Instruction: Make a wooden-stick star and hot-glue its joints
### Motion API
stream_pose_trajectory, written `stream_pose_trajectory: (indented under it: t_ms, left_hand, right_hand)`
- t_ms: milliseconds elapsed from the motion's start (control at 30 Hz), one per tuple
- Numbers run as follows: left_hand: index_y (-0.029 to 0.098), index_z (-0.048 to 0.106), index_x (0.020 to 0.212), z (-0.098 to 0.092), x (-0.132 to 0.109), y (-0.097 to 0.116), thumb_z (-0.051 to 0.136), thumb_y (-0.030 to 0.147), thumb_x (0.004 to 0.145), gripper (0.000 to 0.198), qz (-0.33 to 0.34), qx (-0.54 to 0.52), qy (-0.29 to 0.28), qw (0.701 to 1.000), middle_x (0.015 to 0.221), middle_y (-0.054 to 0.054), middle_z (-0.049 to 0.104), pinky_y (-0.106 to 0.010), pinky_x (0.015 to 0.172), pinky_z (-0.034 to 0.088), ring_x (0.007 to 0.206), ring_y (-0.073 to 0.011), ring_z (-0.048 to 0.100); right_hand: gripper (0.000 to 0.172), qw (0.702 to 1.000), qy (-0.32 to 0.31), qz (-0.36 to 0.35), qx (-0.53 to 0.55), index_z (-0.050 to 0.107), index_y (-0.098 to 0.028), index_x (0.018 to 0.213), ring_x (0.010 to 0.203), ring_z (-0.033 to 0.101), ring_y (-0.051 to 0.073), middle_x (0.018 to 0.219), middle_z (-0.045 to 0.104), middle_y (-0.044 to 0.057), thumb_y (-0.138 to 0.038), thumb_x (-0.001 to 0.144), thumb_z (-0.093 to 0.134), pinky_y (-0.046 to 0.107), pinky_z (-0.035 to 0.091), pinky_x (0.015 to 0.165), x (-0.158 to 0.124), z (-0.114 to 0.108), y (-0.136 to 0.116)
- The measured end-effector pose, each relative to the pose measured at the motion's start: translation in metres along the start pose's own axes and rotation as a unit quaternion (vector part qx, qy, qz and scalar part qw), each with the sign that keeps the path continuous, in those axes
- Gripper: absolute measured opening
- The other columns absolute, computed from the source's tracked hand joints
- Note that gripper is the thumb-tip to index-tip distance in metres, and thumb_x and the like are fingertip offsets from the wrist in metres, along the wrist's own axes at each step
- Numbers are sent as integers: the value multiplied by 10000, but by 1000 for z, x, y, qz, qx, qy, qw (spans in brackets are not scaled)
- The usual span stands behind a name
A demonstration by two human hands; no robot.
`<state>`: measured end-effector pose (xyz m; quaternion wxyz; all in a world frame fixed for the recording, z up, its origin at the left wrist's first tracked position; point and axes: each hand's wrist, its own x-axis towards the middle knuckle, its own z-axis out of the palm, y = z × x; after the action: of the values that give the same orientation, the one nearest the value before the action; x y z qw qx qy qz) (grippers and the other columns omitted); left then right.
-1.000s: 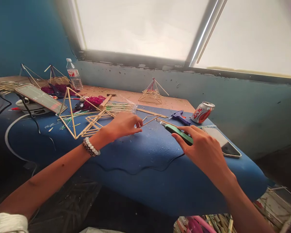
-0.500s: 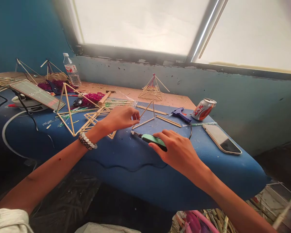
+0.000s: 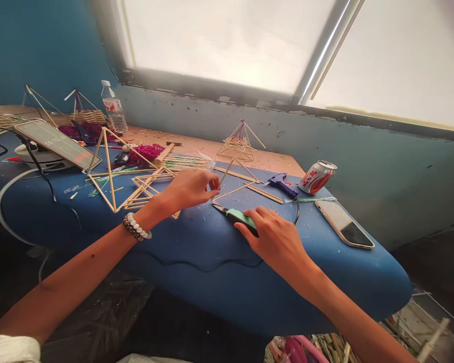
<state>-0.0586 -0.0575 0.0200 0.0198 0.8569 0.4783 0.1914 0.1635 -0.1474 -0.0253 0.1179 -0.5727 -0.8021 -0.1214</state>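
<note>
Between its fingertips my left hand [image 3: 192, 189] pinches one corner of a small triangle of thin wooden sticks [image 3: 232, 193], which leans up from the blue table cover. My right hand [image 3: 274, 234] is wrapped round the green handle of a utility knife [image 3: 240, 219]. The knife's blade points left and lies close to the pinched corner; whether it touches the stick I cannot tell. Left of my left hand stand a stick pyramid frame [image 3: 106, 171] and flat stick frames [image 3: 147, 187], partly hidden by that hand.
A blue glue gun [image 3: 282, 184], loose sticks [image 3: 265, 192], a drink can [image 3: 318, 177] and a phone [image 3: 344, 223] lie to the right. Further back are a hammer [image 3: 167, 151], red yarn [image 3: 146, 154], a bottle [image 3: 113, 108] and another stick pyramid [image 3: 236, 146]. A propped timer screen [image 3: 58, 143] stands left.
The stick triangle has turned and tipped, its far corner now lower and further right. My hands and the knife have shifted slightly, the blade still near the pinched corner.
</note>
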Motion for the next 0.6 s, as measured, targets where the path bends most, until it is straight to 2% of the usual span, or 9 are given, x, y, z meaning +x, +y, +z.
stream_pose_trajectory:
  t_ms: [167, 333, 467, 600]
  left_hand:
    - [263, 733, 921, -2, -3, -3, 640, 374, 883, 150, -8, -18, 36, 999, 807, 28, 760, -262, 671, 425, 764, -165, 701]
    - [266, 727, 906, -17, -18, -10, 664, 416, 881, 164, -55, -15, 103, 993, 739, 28, 737, -264, 638, 430, 686, -159, 692]
    - [254, 731, 896, -25, -29, -14, 657, 444, 887, 203, -92, -31, 162, 982, 777, 20, 756, -270, 669, 461, 685, -161, 696]
    - [247, 733, 968, -24, -31, -15, 673, 473, 867, 255, -95, -131, 228, 960, 906, -1, 778, -272, 653, 491, 704, -163, 686]
  right_hand:
    - [288, 1000, 18, 15, 0, 669, -229, 1051, 881, 666, 227, 945, 690, 54, -469, 1016, 514, 316, 406, 588, -6, 1, 8]
    - [290, 1000, 20, 13, 9, 671, -229, 1070, 945, 671, 236, 1010, 703, 70, -471, 1011, 523, 313, 444, 631, -4, -5, 17]
    - [291, 999, 16, 17, 42, 664, -210, 1116, 1002, 668, 252, 1099, 698, 93, -452, 1001, 549, 330, 486, 731, 30, -1, 25]
    - [259, 996, 22, -28, 76, 663, -182, 1123, 1018, 672, 241, 1106, 698, 115, -379, 958, 627, 320, 500, 816, 76, 12, 26]
